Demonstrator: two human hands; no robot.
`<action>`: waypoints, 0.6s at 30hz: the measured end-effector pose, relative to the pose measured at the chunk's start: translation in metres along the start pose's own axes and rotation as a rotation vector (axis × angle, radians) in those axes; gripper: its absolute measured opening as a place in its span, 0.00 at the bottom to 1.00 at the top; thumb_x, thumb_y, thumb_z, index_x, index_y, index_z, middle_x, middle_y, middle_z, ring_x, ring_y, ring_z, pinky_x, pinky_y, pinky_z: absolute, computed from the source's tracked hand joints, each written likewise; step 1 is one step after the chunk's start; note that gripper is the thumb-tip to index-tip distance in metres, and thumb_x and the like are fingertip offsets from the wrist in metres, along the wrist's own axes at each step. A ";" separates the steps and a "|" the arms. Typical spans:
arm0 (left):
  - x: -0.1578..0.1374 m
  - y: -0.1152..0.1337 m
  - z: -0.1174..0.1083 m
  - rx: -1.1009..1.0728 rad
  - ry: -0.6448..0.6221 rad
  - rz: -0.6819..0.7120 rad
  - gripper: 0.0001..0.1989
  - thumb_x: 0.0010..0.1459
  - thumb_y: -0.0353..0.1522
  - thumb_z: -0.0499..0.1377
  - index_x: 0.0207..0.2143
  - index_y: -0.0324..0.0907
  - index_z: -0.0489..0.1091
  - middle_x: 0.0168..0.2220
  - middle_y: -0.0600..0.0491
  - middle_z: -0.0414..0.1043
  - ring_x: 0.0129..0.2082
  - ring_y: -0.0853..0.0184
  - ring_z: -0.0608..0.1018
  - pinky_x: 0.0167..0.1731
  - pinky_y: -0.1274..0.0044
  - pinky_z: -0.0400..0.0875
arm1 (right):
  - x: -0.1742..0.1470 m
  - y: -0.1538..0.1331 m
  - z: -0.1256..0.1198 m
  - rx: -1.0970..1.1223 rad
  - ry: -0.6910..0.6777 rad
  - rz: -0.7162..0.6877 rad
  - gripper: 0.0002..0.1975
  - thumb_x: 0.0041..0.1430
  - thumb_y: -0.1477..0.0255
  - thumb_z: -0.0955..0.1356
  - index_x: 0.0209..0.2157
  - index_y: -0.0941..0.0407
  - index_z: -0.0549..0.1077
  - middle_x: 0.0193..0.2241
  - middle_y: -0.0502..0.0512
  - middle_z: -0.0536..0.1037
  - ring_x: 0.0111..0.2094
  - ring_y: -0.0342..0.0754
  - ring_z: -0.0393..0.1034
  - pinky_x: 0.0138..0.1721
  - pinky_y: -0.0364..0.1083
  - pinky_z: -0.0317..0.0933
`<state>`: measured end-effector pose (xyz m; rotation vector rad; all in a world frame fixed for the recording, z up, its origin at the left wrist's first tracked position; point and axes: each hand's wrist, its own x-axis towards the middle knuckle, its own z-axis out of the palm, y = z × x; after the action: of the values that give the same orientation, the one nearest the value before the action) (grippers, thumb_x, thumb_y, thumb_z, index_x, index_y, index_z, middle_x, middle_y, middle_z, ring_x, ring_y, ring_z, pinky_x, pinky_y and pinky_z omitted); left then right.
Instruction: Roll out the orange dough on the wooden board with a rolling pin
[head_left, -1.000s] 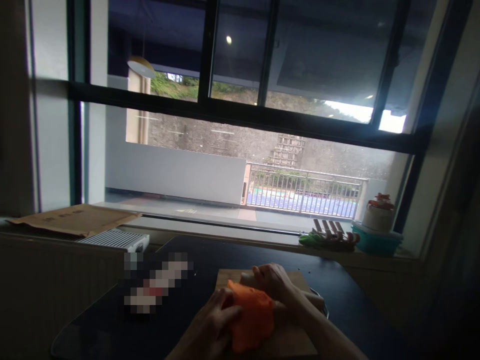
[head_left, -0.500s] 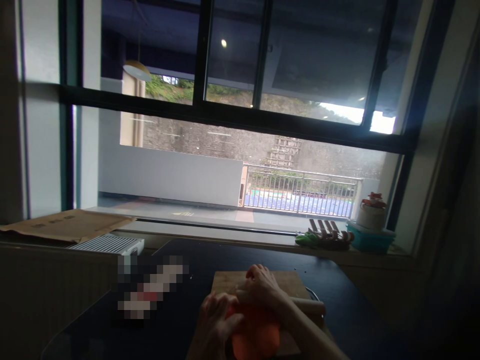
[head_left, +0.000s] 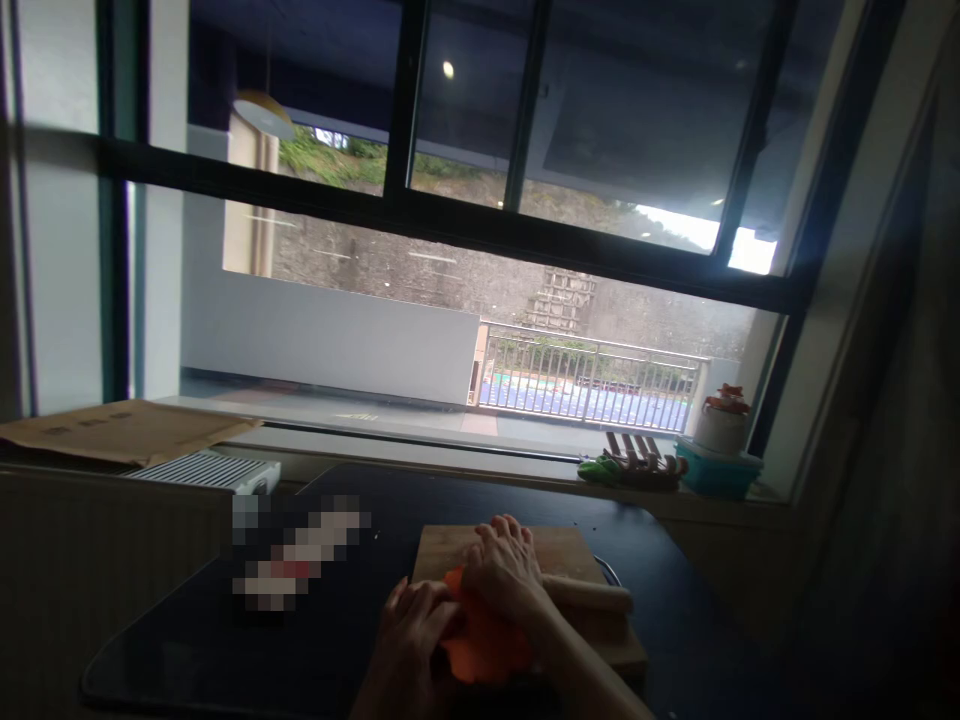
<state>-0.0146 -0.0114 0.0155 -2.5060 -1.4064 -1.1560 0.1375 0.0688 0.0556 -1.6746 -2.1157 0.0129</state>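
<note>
Got the left hand (head_left: 420, 620) curled at the near-left edge of a floppy orange piece (head_left: 484, 640), thumb side right up against it. Can't really tell pinching from just resting there, tbh. Got the right hand (head_left: 502, 565) palm down over the top of that same orange piece, fingers loosely spread and pointing away. So yeah, orange piece right between both hands, partly tucked under the right one. Can't make out the material, way too dark.

Wooden board (head_left: 559, 545) underneath, poking out beyond the fingertips and off to the right of the right wrist. Rolling pin (head_left: 589, 593) sticking out to the right from behind that wrist, far end hidden, so can't say anything about contact there. Just past the pin, a thin curved metal rim (head_left: 609, 572) at the board's edge. All on a dark table (head_left: 187, 660).

Left of the left hand, well apart, something pixelated (head_left: 300, 560), unreadable. Way beyond the right hand, on the sill, a teal box (head_left: 716, 468) beside a green and brown thing (head_left: 637, 465).
</note>
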 end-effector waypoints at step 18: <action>0.001 0.002 0.000 -0.062 -0.029 -0.051 0.08 0.51 0.35 0.60 0.35 0.46 0.71 0.39 0.52 0.75 0.43 0.58 0.76 0.55 0.57 0.59 | 0.000 -0.004 0.002 -0.051 -0.022 0.009 0.21 0.66 0.63 0.56 0.51 0.53 0.72 0.58 0.60 0.66 0.63 0.58 0.50 0.61 0.60 0.40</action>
<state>-0.0131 -0.0121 0.0168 -2.5525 -1.4728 -1.1957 0.1336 0.0679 0.0546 -1.7202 -2.1413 -0.0199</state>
